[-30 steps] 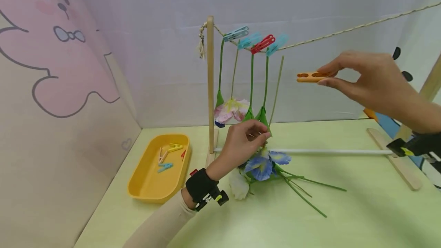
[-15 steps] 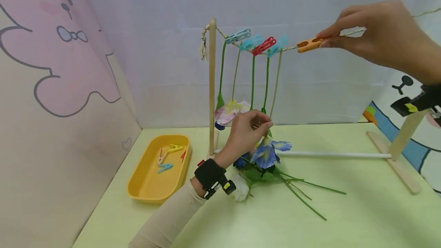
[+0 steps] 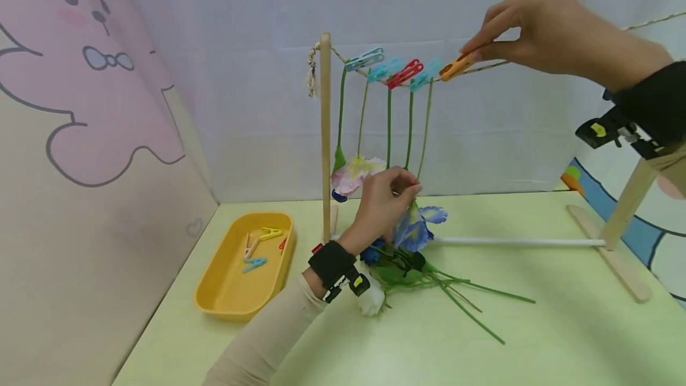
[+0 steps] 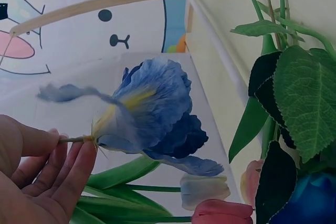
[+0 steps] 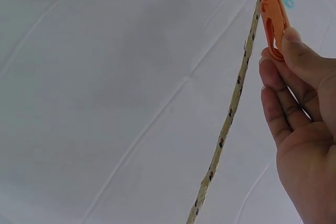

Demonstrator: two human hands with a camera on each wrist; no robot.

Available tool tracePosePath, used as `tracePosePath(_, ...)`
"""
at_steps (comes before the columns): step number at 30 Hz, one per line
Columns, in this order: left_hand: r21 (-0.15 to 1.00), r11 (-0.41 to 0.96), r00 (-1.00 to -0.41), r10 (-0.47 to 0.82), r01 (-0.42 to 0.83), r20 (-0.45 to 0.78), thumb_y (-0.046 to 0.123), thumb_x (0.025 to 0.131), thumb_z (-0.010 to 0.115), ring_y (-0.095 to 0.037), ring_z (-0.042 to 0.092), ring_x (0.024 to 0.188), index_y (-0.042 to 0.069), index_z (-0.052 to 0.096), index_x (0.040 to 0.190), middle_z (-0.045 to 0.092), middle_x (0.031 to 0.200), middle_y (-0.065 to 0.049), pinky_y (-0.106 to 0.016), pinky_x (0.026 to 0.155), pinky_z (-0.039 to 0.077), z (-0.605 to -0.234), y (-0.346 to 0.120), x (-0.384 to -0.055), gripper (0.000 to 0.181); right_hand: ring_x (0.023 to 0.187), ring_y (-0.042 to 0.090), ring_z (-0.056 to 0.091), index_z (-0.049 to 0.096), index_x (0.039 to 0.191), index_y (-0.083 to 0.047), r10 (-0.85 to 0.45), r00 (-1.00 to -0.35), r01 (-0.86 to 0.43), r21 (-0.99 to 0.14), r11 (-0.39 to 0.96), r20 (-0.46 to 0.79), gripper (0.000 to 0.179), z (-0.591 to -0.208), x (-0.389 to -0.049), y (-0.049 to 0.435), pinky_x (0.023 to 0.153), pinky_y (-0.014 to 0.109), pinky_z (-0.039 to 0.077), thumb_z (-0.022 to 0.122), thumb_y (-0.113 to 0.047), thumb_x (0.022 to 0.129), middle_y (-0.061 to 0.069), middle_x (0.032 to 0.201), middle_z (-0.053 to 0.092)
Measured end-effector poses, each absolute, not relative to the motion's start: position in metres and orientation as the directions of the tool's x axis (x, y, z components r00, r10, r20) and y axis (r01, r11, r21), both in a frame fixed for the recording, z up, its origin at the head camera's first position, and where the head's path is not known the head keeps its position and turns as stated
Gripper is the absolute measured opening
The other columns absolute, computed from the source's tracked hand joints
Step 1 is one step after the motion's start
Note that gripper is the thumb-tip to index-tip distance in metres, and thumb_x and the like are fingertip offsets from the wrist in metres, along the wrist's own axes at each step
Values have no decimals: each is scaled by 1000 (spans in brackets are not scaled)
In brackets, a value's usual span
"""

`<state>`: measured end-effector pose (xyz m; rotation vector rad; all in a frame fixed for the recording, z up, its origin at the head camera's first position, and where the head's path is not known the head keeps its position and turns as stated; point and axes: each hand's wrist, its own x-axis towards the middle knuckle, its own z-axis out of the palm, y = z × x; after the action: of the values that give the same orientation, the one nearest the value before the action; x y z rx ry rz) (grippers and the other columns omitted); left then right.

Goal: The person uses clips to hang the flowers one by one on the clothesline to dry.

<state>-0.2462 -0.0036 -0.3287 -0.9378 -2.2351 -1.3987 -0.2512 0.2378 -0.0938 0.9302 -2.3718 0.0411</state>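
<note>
My left hand (image 3: 383, 207) pinches the stem (image 3: 426, 127) of a blue artificial iris (image 3: 415, 231) just behind its bloom. The flower hangs head down, and its stem's top reaches up to the rope (image 3: 486, 67). In the left wrist view the ruffled blue bloom (image 4: 157, 103) shows a yellow throat. My right hand (image 3: 552, 34) pinches an orange clothespin (image 3: 454, 68) between thumb and fingertips, its tip at the rope close beside the stem's top. The right wrist view shows this clothespin (image 5: 274, 24) alongside the rope, near the other clothespins.
Blue and red clothespins (image 3: 404, 74) hold hanging flowers (image 3: 354, 176) on the rope by the wooden post (image 3: 326, 136). More flowers (image 3: 396, 273) lie on the table below. A yellow tray (image 3: 214, 296) with several clothespins stands left. A white bar (image 3: 514, 242) spans the stand's base.
My right hand has risen and moved left, bringing the orange clothespin up to the rope beside the stem. My left hand has lifted the iris slightly, its stem's top now at the rope.
</note>
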Motion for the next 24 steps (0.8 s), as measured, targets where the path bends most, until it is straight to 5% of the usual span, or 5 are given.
tracePosePath(16,658,316,-728,350,684,589,9,91,69,-13,67,70,3,69,97,72,84,-11,-21,58,54,-330,0,-253,9,76,16,39,78,104,-4,-606,-636,-638,117,761,478,20,-94,-259,231,52,-1,29,73,-5,85,8,90,64)
tracePosePath(24,664,325,-738,347,673,579,8,91,69,-11,65,69,4,69,97,71,82,-4,-20,59,52,-327,0,-253,7,76,13,39,78,105,-5,-621,-628,-656,111,747,469,19,-94,-261,229,55,0,31,72,-6,87,7,90,65)
